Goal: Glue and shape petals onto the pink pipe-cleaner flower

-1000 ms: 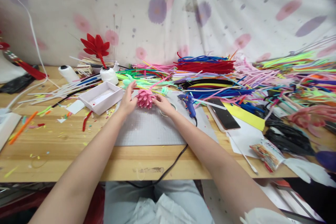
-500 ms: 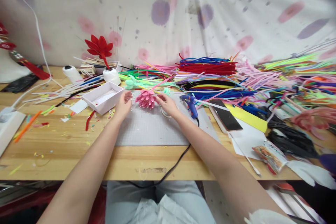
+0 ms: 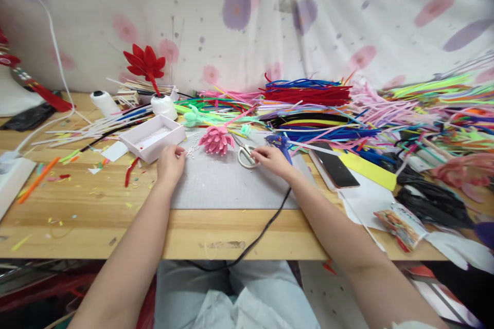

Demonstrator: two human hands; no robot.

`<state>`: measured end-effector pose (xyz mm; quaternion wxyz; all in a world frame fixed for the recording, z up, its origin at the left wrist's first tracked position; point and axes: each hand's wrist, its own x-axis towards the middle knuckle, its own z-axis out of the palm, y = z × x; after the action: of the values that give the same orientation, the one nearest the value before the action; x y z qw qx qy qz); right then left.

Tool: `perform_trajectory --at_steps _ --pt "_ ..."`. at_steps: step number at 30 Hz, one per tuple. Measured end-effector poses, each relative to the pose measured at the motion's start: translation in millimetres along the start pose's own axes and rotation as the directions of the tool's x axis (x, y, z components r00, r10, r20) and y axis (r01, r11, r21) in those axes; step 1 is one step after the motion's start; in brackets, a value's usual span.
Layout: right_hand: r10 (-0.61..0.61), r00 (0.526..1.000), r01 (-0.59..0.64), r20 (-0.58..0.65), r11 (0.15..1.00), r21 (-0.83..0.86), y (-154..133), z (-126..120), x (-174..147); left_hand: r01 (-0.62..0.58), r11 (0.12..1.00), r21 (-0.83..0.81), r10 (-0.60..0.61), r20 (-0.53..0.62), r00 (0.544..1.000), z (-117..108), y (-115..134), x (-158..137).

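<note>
A pink flower (image 3: 216, 141) of fuzzy pipe-cleaner petals lies on the grey cutting mat (image 3: 216, 190), its stem pointing back and right. Right of it are scissors (image 3: 245, 158) with pale handles. The fingers of my right hand (image 3: 273, 159) are closed at the right edge of the scissors' handle. My left hand (image 3: 171, 165) is at the mat's left edge, fingers curled together beside small white beads (image 3: 192, 151); whatever it pinches is too small to make out. Just behind that hand stands a white box (image 3: 154, 139) with beads inside.
A blue glue gun (image 3: 284, 148) lies behind my right hand, its black cord running off the front edge. Farther right are a phone (image 3: 337, 167) and a snack packet (image 3: 401, 223). Bundles of pipe cleaners (image 3: 309, 95) line the back; a red flower (image 3: 145, 63) stands in a white spool.
Both hands have drawn away from the pink flower: my right hand rightward to the scissors, my left slightly left and nearer me. The flower stays on the mat, and the view has shifted slightly.
</note>
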<state>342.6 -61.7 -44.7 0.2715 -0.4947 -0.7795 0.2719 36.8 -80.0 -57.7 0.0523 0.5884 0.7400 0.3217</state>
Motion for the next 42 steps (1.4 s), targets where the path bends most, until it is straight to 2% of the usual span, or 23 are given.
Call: perform_trajectory --at_steps 3,7,10,13,15,16,18,20,22,24,26,28,31,33,35,38,40,42 --pt "0.084 0.982 -0.091 0.17 0.995 0.037 3 -14 -8 -0.06 0.997 0.038 0.057 0.083 0.995 -2 -4 -1" --pt "0.172 0.905 -0.224 0.39 0.97 0.091 6 -34 -18 -0.157 0.987 0.011 0.151 0.216 0.965 -1 -5 -1" --pt "0.227 0.829 -0.318 0.511 0.943 0.097 11 -49 -25 -0.178 0.984 0.003 0.172 0.241 0.955 0 -5 -2" --pt "0.257 0.784 -0.342 0.565 0.939 0.048 21 -66 -32 -0.173 0.985 -0.009 0.17 0.243 0.955 3 -3 -3" --pt "0.305 0.792 -0.343 0.529 0.939 -0.028 29 -77 -35 -0.175 0.984 -0.018 0.174 0.241 0.955 5 -3 -3" --pt "0.331 0.815 -0.336 0.476 0.939 -0.077 33 -81 -37 -0.178 0.984 -0.02 0.177 0.237 0.955 6 -2 -3" --pt "0.368 0.882 -0.323 0.294 0.927 -0.192 39 -85 -37 -0.19 0.981 -0.023 0.19 0.221 0.956 7 -1 -3" --pt "0.357 0.93 -0.323 0.091 0.907 -0.269 44 -82 -35 -0.196 0.98 -0.04 0.199 0.175 0.964 7 2 -4" --pt "0.339 0.94 -0.334 -0.036 0.896 -0.291 46 -72 -31 -0.174 0.979 -0.109 0.184 0.092 0.979 7 7 -6" --pt "0.344 0.935 -0.355 -0.09 0.894 -0.274 47 -59 -25 -0.117 0.952 -0.283 0.126 0.013 0.992 9 17 -10" --pt "0.381 0.913 -0.406 -0.145 0.882 -0.24 48 -45 -19 -0.027 0.837 -0.547 0.033 0.001 0.999 12 30 -16" --pt "0.407 0.882 -0.451 -0.237 0.874 -0.178 49 -36 -15 0.1 0.634 -0.766 -0.064 0.077 0.995 17 44 -23" --pt "0.433 0.835 -0.446 -0.338 0.894 0.044 46 -32 -11 0.337 0.352 -0.873 -0.117 0.316 0.942 21 62 -32" --pt "0.461 0.825 -0.372 -0.326 0.878 0.3 41 -32 -10 0.475 0.232 -0.849 -0.104 0.464 0.88 21 68 -35" --pt "0.431 0.86 -0.24 -0.272 0.813 0.53 32 -32 -11 0.574 0.165 -0.802 -0.076 0.57 0.818 19 70 -36" --pt "0.282 0.943 -0.079 -0.177 0.706 0.704 18 -24 -13 0.665 0.119 -0.738 -0.023 0.667 0.745 17 66 -33" --pt "0.208 0.975 -0.076 -0.084 0.66 0.748 10 -15 -15 0.707 0.107 -0.699 0.003 0.711 0.703 15 61 -30" --pt "0.155 0.988 -0.123 0.028 0.651 0.749 4 -5 -16 0.74 0.097 -0.665 0.017 0.745 0.667 14 58 -27"
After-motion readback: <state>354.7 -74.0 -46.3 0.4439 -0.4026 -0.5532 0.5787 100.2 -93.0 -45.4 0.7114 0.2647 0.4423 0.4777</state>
